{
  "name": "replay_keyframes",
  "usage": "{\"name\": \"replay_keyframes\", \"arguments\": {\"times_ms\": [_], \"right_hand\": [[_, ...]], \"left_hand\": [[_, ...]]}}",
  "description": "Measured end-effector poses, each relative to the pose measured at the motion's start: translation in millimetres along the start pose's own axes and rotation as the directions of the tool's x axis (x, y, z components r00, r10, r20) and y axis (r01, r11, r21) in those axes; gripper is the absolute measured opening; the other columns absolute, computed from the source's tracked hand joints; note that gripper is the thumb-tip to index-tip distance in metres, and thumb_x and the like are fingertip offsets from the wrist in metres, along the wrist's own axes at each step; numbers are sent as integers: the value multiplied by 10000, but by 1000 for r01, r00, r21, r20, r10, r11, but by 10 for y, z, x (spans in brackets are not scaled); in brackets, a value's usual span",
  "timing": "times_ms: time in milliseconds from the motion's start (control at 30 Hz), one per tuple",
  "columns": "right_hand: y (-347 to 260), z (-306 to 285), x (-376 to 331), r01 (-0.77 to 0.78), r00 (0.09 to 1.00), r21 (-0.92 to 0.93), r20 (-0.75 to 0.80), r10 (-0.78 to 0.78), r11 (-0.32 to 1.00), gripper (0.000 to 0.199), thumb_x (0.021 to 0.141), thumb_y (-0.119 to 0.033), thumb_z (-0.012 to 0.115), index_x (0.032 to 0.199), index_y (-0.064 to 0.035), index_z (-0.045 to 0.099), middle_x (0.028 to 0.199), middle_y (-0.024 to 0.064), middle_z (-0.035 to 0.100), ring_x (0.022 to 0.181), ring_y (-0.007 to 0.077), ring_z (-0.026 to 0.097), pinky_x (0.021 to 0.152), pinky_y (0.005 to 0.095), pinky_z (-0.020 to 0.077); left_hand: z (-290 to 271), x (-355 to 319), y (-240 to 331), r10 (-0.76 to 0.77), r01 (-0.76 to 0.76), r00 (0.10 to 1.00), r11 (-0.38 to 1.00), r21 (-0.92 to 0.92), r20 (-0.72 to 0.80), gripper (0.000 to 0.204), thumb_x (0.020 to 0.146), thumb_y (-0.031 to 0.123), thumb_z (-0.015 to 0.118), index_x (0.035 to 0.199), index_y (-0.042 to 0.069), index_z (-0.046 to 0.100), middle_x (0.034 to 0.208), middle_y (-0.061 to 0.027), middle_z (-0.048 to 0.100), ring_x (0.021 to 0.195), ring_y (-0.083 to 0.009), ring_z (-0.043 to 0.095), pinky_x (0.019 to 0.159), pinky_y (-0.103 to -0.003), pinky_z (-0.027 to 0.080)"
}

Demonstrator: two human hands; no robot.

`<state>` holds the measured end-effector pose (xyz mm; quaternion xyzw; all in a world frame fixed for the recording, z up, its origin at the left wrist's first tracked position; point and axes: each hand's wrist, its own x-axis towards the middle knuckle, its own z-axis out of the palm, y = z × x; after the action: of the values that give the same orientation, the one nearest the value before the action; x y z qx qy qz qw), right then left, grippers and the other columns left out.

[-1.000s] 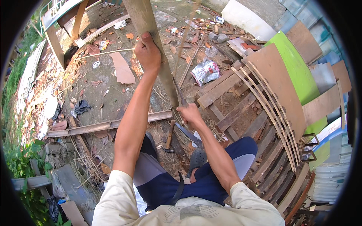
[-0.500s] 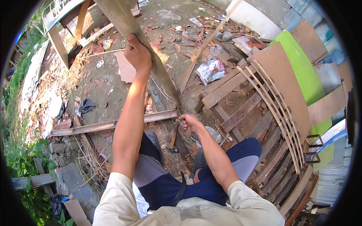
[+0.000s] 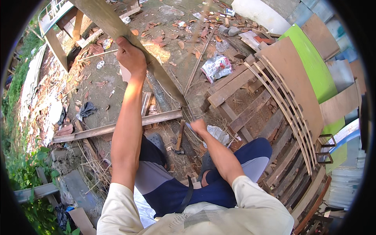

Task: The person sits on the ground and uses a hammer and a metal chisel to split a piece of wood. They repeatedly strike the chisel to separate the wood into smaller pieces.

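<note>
My left hand (image 3: 131, 58) is closed around a long, flat wooden board (image 3: 156, 74), held at a slant with its lower end near my feet. In my right hand (image 3: 199, 126) is a knife with a long blade (image 3: 189, 111), smeared by motion, beside the board's lower end. A thin pale strip, very blurred, stands to the right of the board. Between my feet lies a hammer (image 3: 180, 135) with a wooden handle and dark head. A channel-shaped bar (image 3: 117, 127) lies across the ground just beyond my feet.
To the right is a stack of wooden slats (image 3: 250, 107) like a pallet, with thin curved strips (image 3: 291, 113) on it. Beyond are a brown panel (image 3: 293, 74) and a green panel (image 3: 309, 66). A plastic bag (image 3: 217, 67), leaves and scraps litter the ground. A table (image 3: 58, 23) stands far left.
My left hand and the board have shifted left. My right hand has moved slightly down and right, its blade now blurred. The thin strip has swung left and blurred.
</note>
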<state>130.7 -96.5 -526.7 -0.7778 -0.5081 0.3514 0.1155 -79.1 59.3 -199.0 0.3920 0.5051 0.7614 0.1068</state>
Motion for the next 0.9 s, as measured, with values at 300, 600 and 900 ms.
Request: {"name": "replay_keyframes", "arguments": {"times_ms": [300, 600, 900], "right_hand": [[-767, -406, -307, -513, 809, 594, 577, 117, 619, 231, 864, -153, 576, 671, -29, 547, 528, 29, 486, 423, 165, 475, 405, 346, 398], [-115, -85, -27, -43, 976, 120, 216, 16, 992, 321, 790, -225, 619, 733, 91, 615, 625, 181, 637, 527, 284, 641, 535, 420, 508], [-557, -223, -151, -545, 776, 502, 606, 176, 672, 142, 865, -120, 581, 757, -28, 589, 525, 42, 452, 471, 171, 500, 444, 379, 431]], "left_hand": [[-153, 208, -97, -32, 38, 998, 992, 122, -53, 951, 951, 747, 227, 862, -95, 660, 777, -160, 642, 794, -253, 584, 747, -383, 444], [-42, 88, -15, 20, -17, 999, 998, 65, -36, 860, 968, 707, 321, 931, -59, 712, 723, -80, 644, 707, -167, 590, 648, -327, 452], [-95, 219, -90, 4, 2, 998, 994, 106, -58, 903, 954, 734, 268, 850, -78, 648, 776, -130, 632, 757, -216, 560, 724, -358, 435]]}}
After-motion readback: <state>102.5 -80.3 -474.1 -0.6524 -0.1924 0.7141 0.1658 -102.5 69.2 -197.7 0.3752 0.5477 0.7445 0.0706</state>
